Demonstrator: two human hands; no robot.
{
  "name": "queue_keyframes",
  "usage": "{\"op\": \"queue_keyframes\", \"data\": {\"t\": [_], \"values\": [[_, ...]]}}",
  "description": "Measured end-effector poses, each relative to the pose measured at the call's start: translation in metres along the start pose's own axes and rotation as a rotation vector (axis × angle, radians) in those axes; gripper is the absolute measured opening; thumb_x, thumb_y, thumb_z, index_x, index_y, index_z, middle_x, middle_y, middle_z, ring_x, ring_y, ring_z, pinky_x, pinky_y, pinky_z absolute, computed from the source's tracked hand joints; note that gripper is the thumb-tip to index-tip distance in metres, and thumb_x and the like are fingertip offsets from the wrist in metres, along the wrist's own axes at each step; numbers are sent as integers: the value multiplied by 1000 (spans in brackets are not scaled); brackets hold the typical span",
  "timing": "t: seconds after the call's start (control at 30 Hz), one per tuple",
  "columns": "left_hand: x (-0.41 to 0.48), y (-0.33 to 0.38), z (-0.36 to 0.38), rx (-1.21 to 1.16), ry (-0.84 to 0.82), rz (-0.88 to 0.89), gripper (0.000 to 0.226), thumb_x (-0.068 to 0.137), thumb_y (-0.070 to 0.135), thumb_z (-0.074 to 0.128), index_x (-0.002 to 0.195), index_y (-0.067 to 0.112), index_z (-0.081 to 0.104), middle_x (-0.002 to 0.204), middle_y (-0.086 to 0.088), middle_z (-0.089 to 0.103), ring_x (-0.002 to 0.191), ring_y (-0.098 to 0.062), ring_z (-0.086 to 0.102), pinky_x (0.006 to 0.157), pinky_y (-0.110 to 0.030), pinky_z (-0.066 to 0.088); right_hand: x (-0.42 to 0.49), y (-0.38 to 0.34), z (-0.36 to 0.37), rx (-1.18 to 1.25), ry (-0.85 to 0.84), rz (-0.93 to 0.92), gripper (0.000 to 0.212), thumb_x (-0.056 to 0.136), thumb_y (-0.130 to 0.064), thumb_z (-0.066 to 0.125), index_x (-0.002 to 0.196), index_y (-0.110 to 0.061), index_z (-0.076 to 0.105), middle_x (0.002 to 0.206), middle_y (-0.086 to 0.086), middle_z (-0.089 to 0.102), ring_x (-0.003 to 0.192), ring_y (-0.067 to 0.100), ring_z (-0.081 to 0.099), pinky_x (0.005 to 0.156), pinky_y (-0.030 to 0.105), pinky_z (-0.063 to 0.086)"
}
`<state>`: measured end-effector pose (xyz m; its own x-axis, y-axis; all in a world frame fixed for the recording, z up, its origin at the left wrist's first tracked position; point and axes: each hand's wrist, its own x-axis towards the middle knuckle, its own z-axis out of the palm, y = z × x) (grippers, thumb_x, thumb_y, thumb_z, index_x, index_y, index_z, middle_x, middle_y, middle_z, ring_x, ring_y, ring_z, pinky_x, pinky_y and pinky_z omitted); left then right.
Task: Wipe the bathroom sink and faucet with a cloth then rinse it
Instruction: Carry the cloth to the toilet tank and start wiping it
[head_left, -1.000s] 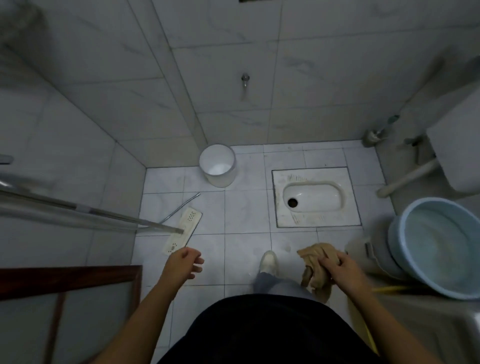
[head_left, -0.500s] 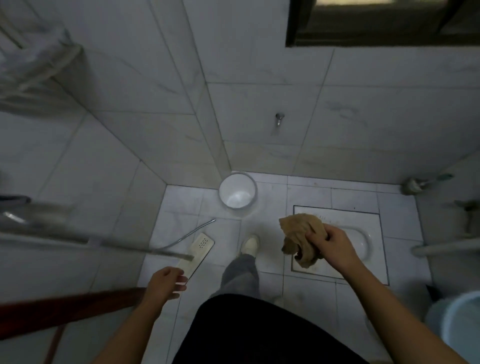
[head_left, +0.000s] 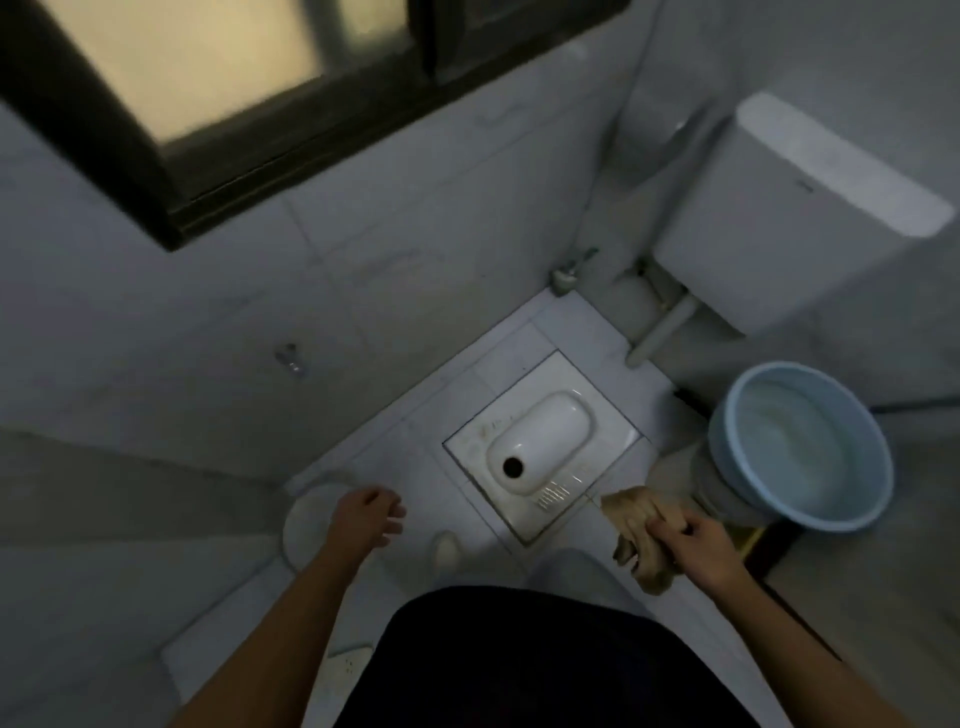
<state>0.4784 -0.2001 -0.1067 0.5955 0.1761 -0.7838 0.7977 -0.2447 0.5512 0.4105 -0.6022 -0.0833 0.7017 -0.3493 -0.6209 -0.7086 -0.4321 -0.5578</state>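
1. Low on the right of the view, the cloth (head_left: 641, 540), tan and crumpled, hangs in the air above the tiled floor (head_left: 405, 441). It is bunched at the top, with its loose folds drooping.
2. The right hand (head_left: 696, 545) grips it, knuckles up. Its fingers (head_left: 670, 527) are clenched around the gathered upper part.
3. The left hand (head_left: 363, 517) is held out over the floor with its fingers released and loosely spread, holding nothing. It is well apart from the cloth.
4. A white bin (head_left: 306, 519) stands on the floor under the left hand, which partly covers it.
5. A squat toilet pan (head_left: 540, 441) is set into the floor between the two hands and further from the person. The cloth hangs just beside its near corner.
6. A light shoe (head_left: 447, 551) shows on the tiles near the pan.
7. A blue basin (head_left: 841, 483) sits to the right of the cloth, near it, on a pale support that is mostly hidden.
8. A white cistern (head_left: 779, 218) is mounted on the right wall, with a pipe (head_left: 660, 332) running down from it to the floor.
9. A dark-framed window (head_left: 208, 78) with frosted panes fills the upper left. A small wall tap (head_left: 291, 358) sits below it.
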Motion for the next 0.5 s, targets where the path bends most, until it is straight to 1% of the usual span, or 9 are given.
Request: {"op": "queue_keyframes", "data": {"t": [0.03, 0.07, 0.13, 0.23, 0.3, 0.4, 0.5], "values": [[9, 19, 6, 47, -41, 40, 20, 101, 13, 50, 94, 1, 65, 92, -19, 70, 71, -26, 63, 62, -30, 47, -3, 8, -6, 30, 37, 43, 7, 91, -14, 68, 85, -10, 69, 79, 6, 69, 76, 20, 65, 72, 33, 51], [16, 38, 12, 94, -80, 66, 21, 102, 13, 49, 96, 1, 64, 92, -19, 69, 73, -26, 63, 63, -30, 47, -5, 16, -11, 52, 68, 83, 10, 91, -15, 68, 86, -6, 71, 80, 10, 71, 77, 24, 66, 74, 38, 53], [27, 71, 26, 181, -147, 106, 21, 103, 15, 48, 101, 0, 64, 97, -19, 70, 75, -26, 64, 63, -30, 49, -8, 32, -16, 90, 121, 155, 16, 91, -15, 68, 85, -1, 70, 77, 16, 71, 75, 27, 66, 75, 46, 56], [44, 104, 47, 253, -194, 136, 21, 103, 15, 49, 98, 2, 65, 101, -21, 72, 74, -25, 65, 62, -30, 50, -1, 37, -23, 143, 176, 218, 14, 91, -18, 68, 82, -8, 67, 72, 5, 67, 74, 25, 65, 75, 46, 56], [52, 117, 56, 269, -197, 126, 23, 104, 18, 49, 103, 2, 65, 102, -19, 72, 77, -25, 67, 64, -31, 51, 13, 31, -28, 207, 181, 246, 12, 91, -19, 68, 81, -13, 66, 73, 1, 67, 74, 22, 65, 79, 49, 58], [60, 124, 57, 225, -159, 41, 26, 104, 21, 48, 109, 1, 65, 101, -16, 73, 81, -27, 69, 69, -34, 53, 45, 12, -34, 327, 150, 287, 12, 92, -21, 66, 80, -18, 66, 83, 8, 71, 82, 30, 68, 83, 56, 57], [65, 124, 52, 155, -68, -26, 26, 103, 20, 49, 109, 1, 66, 103, -18, 73, 84, -31, 69, 69, -35, 54, 84, -21, -41, 369, 100, 241, 12, 90, -24, 67, 80, -18, 67, 89, 14, 72, 84, 31, 69, 81, 56, 58]]}}
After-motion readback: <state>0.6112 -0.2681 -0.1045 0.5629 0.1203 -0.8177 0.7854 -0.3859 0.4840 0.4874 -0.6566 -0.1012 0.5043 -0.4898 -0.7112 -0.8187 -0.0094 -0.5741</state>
